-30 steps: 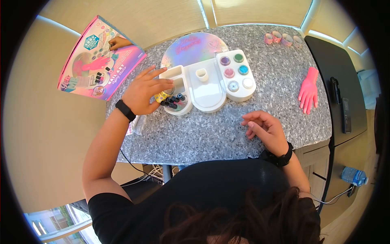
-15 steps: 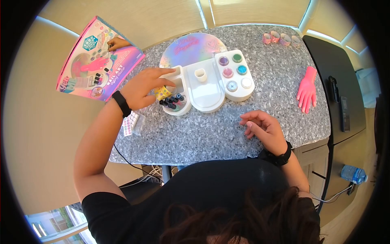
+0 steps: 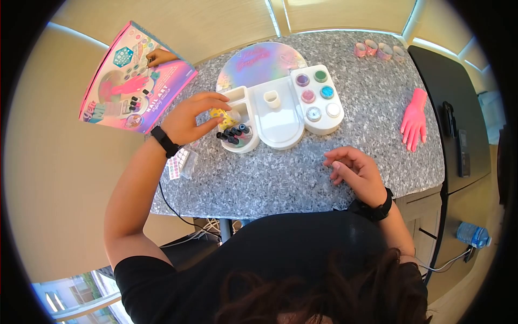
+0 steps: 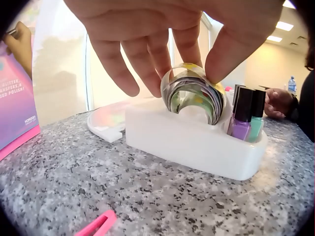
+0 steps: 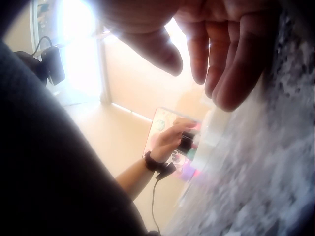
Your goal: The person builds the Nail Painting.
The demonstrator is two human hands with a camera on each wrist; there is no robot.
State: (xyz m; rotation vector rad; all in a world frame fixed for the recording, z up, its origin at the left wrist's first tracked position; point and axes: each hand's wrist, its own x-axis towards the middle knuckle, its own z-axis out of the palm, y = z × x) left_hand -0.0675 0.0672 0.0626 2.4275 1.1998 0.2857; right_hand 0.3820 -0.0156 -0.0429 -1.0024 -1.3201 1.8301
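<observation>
A roll of curled paper strips (image 4: 194,93) with a yellow patterned outer layer stands in the left section of a white plastic organizer (image 3: 280,137). My left hand (image 3: 189,119) reaches over it from the left. Thumb and fingertips pinch the roll from both sides in the left wrist view. Beside the roll, several black-capped nail polish bottles (image 4: 242,110) sit in the same section. My right hand (image 3: 356,171) rests near the front of the table, fingers loosely bent and holding nothing.
Several glitter pots (image 3: 307,96) fill the organizer's right section. A pink model hand (image 3: 414,121) lies to the right, with several small rolls (image 3: 384,52) behind. On the left stand the nail art box (image 3: 135,81) and a small bag of stickers (image 3: 186,162).
My left hand lifted its fingers away over the organizer's back-left compartment, then came back around the yellow roll, which now stands further right within the section. My right hand stays put.
</observation>
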